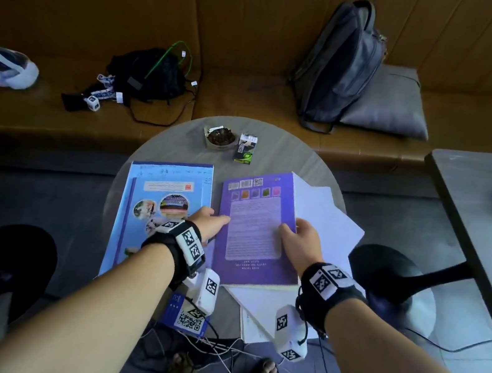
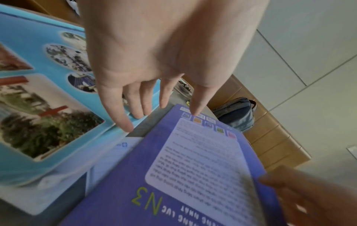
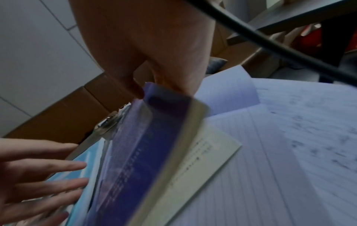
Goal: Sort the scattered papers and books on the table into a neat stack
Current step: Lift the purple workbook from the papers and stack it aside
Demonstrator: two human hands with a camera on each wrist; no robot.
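On the round grey table (image 1: 279, 159) a purple book (image 1: 250, 230) (image 2: 193, 175) (image 3: 146, 145) lies back cover up, its right edge lifted. My right hand (image 1: 296, 231) (image 3: 160, 90) pinches that edge, thumb on top and fingers beneath. My left hand (image 1: 210, 221) (image 2: 170, 114) is at the book's left edge with its fingers straight and spread, the thumb over the cover. A light-blue book (image 1: 156, 203) (image 2: 38, 91) (image 3: 83, 160) lies flat to the left. Loose lined white papers (image 1: 329, 227) (image 3: 289, 152) and a cream booklet (image 3: 208, 151) lie under the purple book.
An ashtray (image 1: 218, 138) and a cigarette pack (image 1: 246, 148) sit at the table's far edge. A small blue QR card (image 1: 186, 314) lies at the near edge. Behind is a brown sofa with a backpack (image 1: 342, 62) and cushion (image 1: 390, 103). Another table (image 1: 490, 209) stands right.
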